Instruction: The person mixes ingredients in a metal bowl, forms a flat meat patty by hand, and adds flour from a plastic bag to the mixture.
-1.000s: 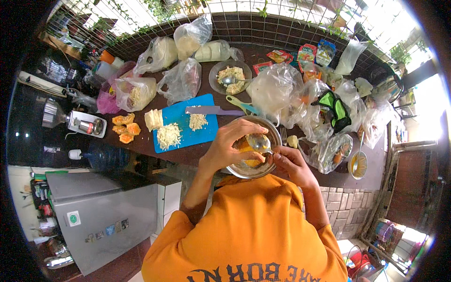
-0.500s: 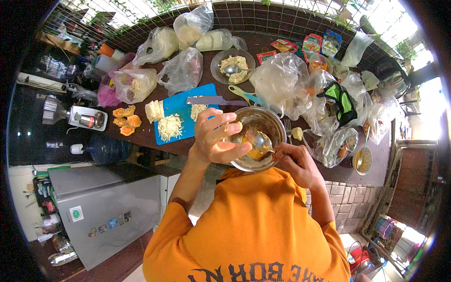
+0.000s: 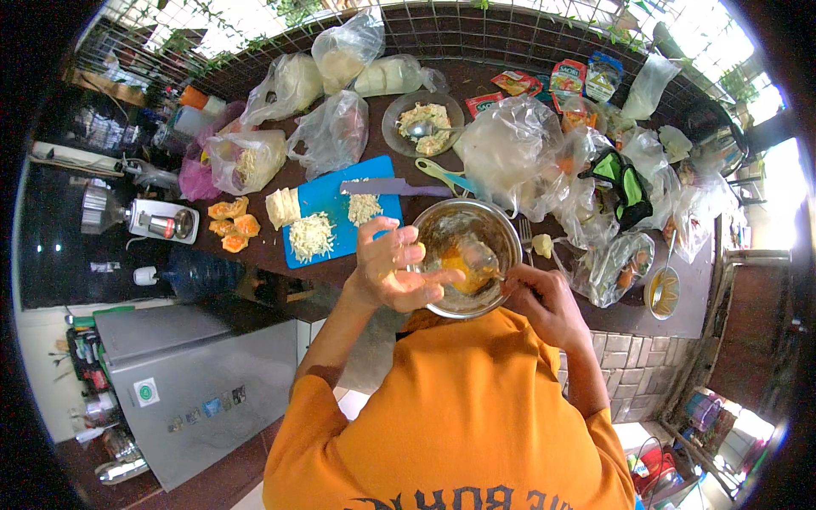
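A metal mixing bowl sits at the near edge of the table in front of me, with yellow-orange mixture inside. My right hand is closed around the handle of a metal spoon, whose bowl end is down in the mixture and blurred by motion. At the left rim, my left hand has its fingers apart and holds nothing; its thumb reaches over the bowl. Whether it touches the rim I cannot tell. Left of the bowl, a purple knife lies on a blue cutting board beside shredded white food.
A pale block and orange-filled pieces lie at left. Behind the board are plastic bags and a plate of food with a spoon. More plastic bags, a fork and a small yellowish bowl are at right.
The spoon has gone lower into the bowl, and my right hand has moved slightly down. My left hand's fingers have shifted a little toward the bowl's inside.
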A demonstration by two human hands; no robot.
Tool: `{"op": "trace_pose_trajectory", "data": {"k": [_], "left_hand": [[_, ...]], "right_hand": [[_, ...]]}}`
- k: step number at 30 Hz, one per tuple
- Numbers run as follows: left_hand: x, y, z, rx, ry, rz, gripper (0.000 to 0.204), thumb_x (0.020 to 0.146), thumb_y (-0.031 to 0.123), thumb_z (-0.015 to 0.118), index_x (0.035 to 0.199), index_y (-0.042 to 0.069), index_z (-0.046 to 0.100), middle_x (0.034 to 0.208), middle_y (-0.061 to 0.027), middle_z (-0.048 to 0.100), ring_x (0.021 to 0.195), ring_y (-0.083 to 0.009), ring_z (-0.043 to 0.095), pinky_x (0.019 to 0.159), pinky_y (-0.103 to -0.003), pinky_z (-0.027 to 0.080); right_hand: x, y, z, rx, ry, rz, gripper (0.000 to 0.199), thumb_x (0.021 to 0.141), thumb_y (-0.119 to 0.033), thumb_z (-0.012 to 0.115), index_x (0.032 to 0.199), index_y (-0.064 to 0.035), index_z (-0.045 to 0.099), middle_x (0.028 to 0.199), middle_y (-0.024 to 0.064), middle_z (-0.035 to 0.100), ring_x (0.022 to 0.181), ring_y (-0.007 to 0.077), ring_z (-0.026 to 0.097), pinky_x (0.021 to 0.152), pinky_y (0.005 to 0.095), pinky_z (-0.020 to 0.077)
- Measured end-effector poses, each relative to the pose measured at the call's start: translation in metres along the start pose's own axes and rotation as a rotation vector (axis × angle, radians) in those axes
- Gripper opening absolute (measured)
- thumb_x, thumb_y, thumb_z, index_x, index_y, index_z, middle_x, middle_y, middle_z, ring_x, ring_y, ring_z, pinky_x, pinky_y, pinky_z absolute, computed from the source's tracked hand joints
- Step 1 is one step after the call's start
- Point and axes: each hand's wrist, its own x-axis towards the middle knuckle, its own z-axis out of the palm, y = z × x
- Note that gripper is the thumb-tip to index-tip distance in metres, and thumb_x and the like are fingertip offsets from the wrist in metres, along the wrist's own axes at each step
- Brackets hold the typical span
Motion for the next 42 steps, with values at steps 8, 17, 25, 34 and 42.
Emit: {"op": "trace_pose_trajectory", "data": {"k": [8,17,25,34,42], "left_hand": [[0.022,-0.002,-0.002,0.220,0.035,0.134,0.099,0.080,0.055,0.086,0.154,0.058,0.021,0.150,0.0035,0.037,0.138,-0.0213,0.045,0.107,-0.054,0.039],[0.004,-0.001,-0.003,0.220,-0.007,0.131,0.102,0.082,0.055,0.084,0.156,0.060,0.014,0.156,0.0034,0.034,0.141,-0.0210,0.041,0.108,-0.055,0.038],[0.012,-0.010,-0.005,0.225,0.020,0.179,0.107,0.083,0.059,0.082,0.156,0.063,0.003,0.161,0.0004,0.029,0.150,-0.0234,0.034,0.110,-0.057,0.037],[-0.031,-0.006,0.012,0.200,-0.098,0.067,0.120,0.080,0.067,0.080,0.156,0.061,-0.014,0.172,-0.0050,0.010,0.155,-0.0328,0.019,0.110,-0.062,0.032],[-0.037,-0.016,0.002,0.153,-0.158,0.130,0.121,0.079,0.067,0.080,0.154,0.061,-0.015,0.174,-0.0074,0.004,0.156,-0.0348,0.016,0.110,-0.064,0.030]], "right_hand": [[0.002,-0.006,-0.005,-0.428,0.001,-0.143,0.010,0.094,-0.015,0.063,0.094,-0.0080,0.070,0.067,0.0143,0.065,0.063,0.0382,0.065,0.060,0.0475,0.0492],[0.002,-0.017,0.003,-0.400,0.105,-0.215,0.008,0.092,-0.020,0.066,0.092,-0.0120,0.069,0.063,0.0149,0.062,0.057,0.0382,0.063,0.054,0.0487,0.0477],[0.004,-0.013,0.001,-0.592,0.034,-0.207,0.008,0.092,-0.018,0.068,0.091,-0.0104,0.069,0.061,0.0140,0.062,0.055,0.0373,0.063,0.054,0.0475,0.0472],[0.002,-0.030,0.021,-0.539,0.111,-0.251,0.004,0.092,-0.017,0.065,0.094,-0.0136,0.066,0.061,0.0115,0.063,0.055,0.0366,0.062,0.052,0.0492,0.0442],[0.006,-0.032,0.017,-0.406,0.094,-0.217,0.006,0.093,-0.018,0.065,0.095,-0.0128,0.068,0.060,0.0133,0.061,0.056,0.0369,0.062,0.053,0.0488,0.0446]]}}
